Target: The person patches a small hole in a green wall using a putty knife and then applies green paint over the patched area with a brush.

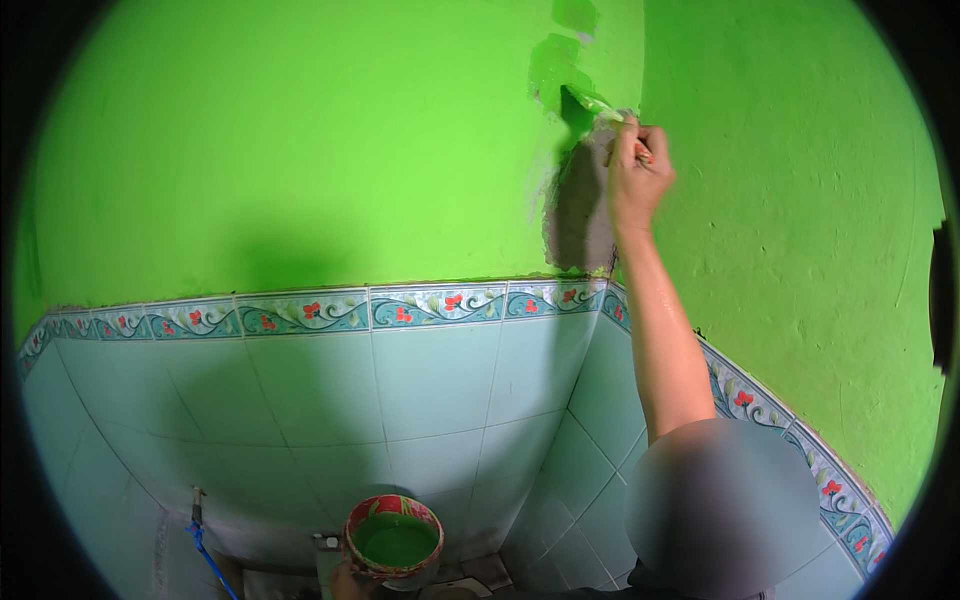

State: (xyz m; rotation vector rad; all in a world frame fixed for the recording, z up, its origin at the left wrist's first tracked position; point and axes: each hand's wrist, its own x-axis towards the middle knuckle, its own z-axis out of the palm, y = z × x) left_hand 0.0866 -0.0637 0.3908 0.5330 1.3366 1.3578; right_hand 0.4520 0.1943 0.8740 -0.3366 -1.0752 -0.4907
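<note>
My right hand (640, 170) is raised near the wall corner, its fingers closed round the handle of a paintbrush (592, 103). The bristles, wet with green paint, press against the wall at the upper edge of a bare grey patch (585, 205). Darker green wet-looking strokes (562, 62) lie just above the brush. Low in the view, my left hand (346, 581) grips the side of a small paint bucket (437, 520), red and white round the rim and smeared with paint. Green paint (398, 542) fills part of it. Most of the left hand is hidden by the bucket and the lower edge.
Bright green walls (400, 150) meet at a corner on the right. Beneath runs a floral border tile band (440, 303) over pale blue-green tiles (430, 380). A tap (197, 505) with a blue hose (210, 560) is at lower left. A dark object (940, 300) sits at the right edge.
</note>
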